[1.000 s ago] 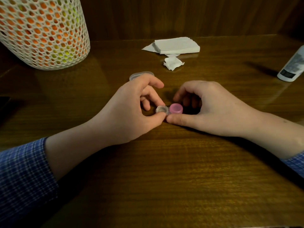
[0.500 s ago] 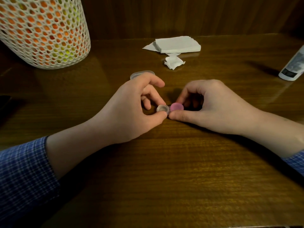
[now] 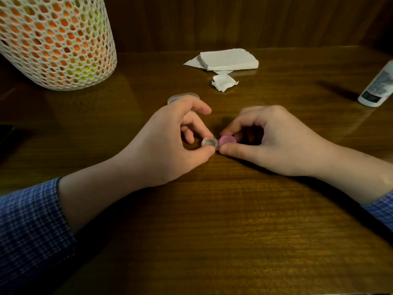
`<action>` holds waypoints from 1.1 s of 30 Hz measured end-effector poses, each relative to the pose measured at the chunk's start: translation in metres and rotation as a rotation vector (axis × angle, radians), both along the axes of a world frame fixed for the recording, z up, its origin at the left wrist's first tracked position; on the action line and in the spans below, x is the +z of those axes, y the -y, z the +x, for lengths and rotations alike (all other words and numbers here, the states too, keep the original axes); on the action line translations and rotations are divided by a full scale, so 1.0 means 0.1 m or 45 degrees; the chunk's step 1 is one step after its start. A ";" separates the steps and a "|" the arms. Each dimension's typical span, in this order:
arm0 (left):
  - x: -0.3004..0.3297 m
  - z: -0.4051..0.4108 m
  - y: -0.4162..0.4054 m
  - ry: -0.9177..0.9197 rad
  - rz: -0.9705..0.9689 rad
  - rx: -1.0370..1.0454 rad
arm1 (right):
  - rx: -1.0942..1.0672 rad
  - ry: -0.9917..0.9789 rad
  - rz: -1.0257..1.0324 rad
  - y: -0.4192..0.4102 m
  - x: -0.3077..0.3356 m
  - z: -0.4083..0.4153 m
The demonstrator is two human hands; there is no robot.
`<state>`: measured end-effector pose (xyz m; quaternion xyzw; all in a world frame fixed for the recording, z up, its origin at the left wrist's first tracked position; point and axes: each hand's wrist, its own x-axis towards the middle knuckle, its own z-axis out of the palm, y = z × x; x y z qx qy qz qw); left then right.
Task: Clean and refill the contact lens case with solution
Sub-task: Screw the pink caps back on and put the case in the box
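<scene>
Two hands on the lens case (image 3: 215,143), mid-desk (image 3: 212,220)

My left hand (image 3: 170,143) pinches the open clear well; my right hand (image 3: 274,143) pinches the pink cap (image 3: 227,140) — I'd brace the left and twist gently, keeping the case level. Open room lies toward me; tissues (image 3: 228,59), a clear lid (image 3: 182,96) and the solution bottle (image 3: 377,88) sit well apart — nothing crowds the desk edge

I count one contact lens case (image 3: 214,143) with two wells: one open well (image 3: 209,142) and one under a pink cap (image 3: 228,140). One clear loose cap (image 3: 182,96) lies behind my left hand (image 3: 168,143). There is one stack of white tissues (image 3: 228,59), one crumpled tissue (image 3: 223,82), one solution bottle (image 3: 377,88), one mesh basket (image 3: 55,41), and my two hands, the right hand (image 3: 278,141) included.
</scene>
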<state>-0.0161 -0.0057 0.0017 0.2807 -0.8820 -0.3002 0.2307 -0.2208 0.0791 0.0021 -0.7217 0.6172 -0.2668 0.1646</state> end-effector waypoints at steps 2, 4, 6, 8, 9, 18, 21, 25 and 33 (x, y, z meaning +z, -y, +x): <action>0.00 0.00 0.00 -0.001 -0.003 -0.002 | -0.011 -0.006 -0.016 0.00 0.00 0.01; 0.00 0.00 0.00 -0.001 -0.011 -0.003 | -0.030 -0.010 -0.039 0.01 -0.01 0.02; 0.01 0.00 0.00 0.004 -0.013 0.004 | -0.048 -0.012 -0.057 0.01 -0.02 0.03; 0.01 -0.01 -0.01 0.013 -0.008 0.011 | -0.054 -0.005 -0.052 0.02 -0.02 0.03; 0.01 -0.01 0.00 0.016 -0.006 0.012 | -0.048 -0.002 -0.045 0.01 -0.02 0.02; 0.01 0.00 0.00 0.005 0.005 0.009 | 0.058 0.032 0.016 0.02 0.00 -0.02; 0.01 0.00 0.00 -0.001 0.008 0.008 | 0.026 0.025 0.000 0.02 0.00 -0.01; 0.01 0.00 0.00 -0.001 0.004 0.014 | -0.019 0.032 -0.034 0.02 -0.02 0.02; 0.02 0.00 -0.01 0.001 0.035 0.008 | 0.050 0.029 0.049 0.01 0.01 -0.02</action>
